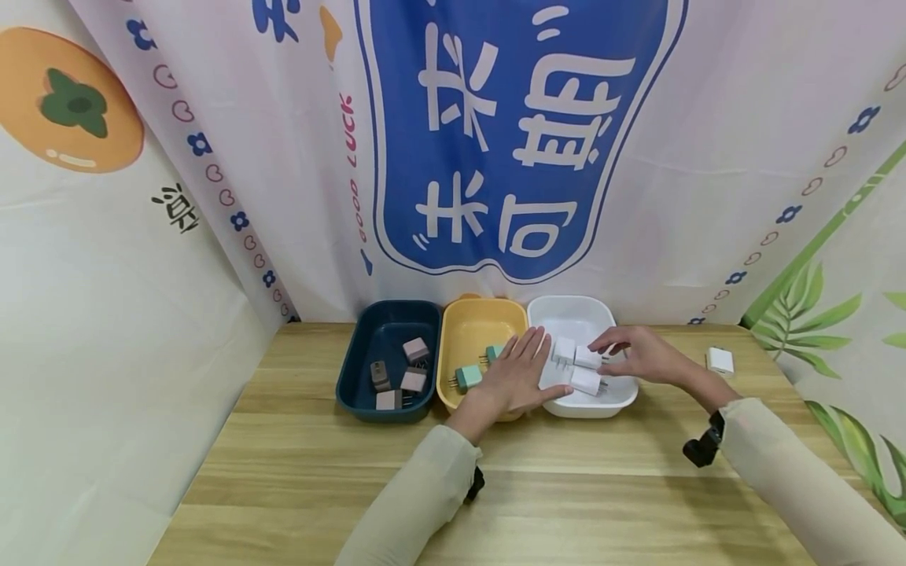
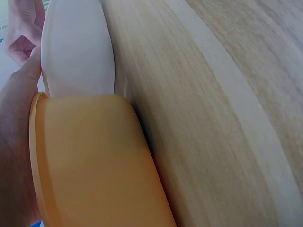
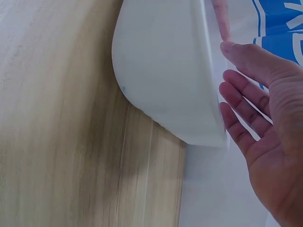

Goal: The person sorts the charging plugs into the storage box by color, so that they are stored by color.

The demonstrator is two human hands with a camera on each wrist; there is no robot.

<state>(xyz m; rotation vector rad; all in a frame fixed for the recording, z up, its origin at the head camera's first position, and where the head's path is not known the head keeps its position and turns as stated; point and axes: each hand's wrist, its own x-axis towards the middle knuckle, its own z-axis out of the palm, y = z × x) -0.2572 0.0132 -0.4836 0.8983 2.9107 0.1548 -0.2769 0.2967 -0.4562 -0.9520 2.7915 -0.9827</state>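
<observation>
My left hand lies flat over the front of the yellow bin, fingers straight and thumb reaching across the rim of the white bin. Beside its fingers in the yellow bin are green plug chargers, partly covered. My right hand hovers over the right side of the white bin, fingers gently bent and apart. Its fingertips are close to a white plug charger; another white charger lies just below. In the right wrist view the right hand shows a bare palm beside the bin's rim.
A dark blue bin stands at the left, touching the yellow one, with several pinkish-brown plug chargers inside. One more white charger lies on the wooden table at the far right. A printed curtain hangs behind the bins.
</observation>
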